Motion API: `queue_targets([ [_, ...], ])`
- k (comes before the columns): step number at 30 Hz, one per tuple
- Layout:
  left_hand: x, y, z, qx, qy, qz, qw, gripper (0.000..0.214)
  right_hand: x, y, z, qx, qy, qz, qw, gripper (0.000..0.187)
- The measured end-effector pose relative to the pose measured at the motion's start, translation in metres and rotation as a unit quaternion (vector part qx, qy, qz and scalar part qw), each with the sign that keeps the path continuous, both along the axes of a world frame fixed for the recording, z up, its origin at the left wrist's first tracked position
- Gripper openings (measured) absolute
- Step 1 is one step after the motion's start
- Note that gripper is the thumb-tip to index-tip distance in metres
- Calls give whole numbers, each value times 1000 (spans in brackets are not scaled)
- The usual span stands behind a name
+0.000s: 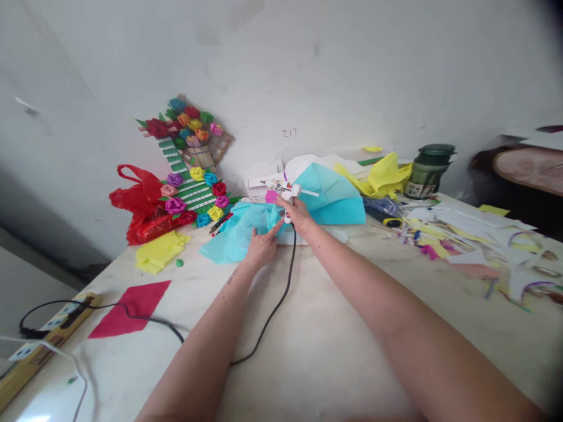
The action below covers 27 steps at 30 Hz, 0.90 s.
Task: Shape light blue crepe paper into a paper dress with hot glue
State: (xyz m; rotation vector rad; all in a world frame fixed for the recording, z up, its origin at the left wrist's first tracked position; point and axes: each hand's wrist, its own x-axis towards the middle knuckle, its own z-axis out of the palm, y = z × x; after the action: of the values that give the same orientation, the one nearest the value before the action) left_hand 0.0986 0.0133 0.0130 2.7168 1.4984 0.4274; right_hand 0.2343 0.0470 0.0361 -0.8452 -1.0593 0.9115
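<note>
A white glue gun [289, 202] with a glue stick out of its back is gripped by my right hand [299, 215]. Its black cord runs down the table between my arms. My left hand [263, 245] lies over blue crepe paper [237, 231], thumb and index finger stretched apart, the index fingertip at the gun's handle. Behind the gun, a larger blue sheet [334, 196] stands bent upward. A small pink piece of paper [271, 197] shows left of the gun, partly hidden; I cannot tell what it rests on.
A paper-flower decoration [189, 170] leans on the wall beside a red plastic bag [143, 202]. Yellow paper [160, 251], a crimson sheet [132, 308] and a power strip [53, 334] are at left. To the right are a green bottle [428, 173], a box cutter [385, 218] and paper scraps [470, 237].
</note>
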Motion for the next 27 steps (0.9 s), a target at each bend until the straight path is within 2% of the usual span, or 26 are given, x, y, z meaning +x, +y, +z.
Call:
queue_targets([
  [5, 2, -4, 0, 9, 26, 19, 999, 50, 4, 3, -4, -19, -29, -7, 999, 40],
  [10, 3, -2, -4, 24, 38, 35, 998, 43, 7, 2, 0, -8, -47, 29, 998, 38],
  [14, 3, 7, -1, -48, -13, 81, 996, 47, 11, -8, 6, -26, -54, 84, 995, 36],
  [20, 2, 12, 10, -142, -70, 110, 981, 52, 28, -28, 7, -32, -68, 198, 977, 40],
  [25, -1, 5, 20, -200, -126, 128, 963, 57, 54, -40, 7, -4, -101, 221, 970, 37],
  [27, -2, 2, 21, -210, -140, 127, 959, 58, 67, -44, 7, -13, -113, 248, 962, 37],
])
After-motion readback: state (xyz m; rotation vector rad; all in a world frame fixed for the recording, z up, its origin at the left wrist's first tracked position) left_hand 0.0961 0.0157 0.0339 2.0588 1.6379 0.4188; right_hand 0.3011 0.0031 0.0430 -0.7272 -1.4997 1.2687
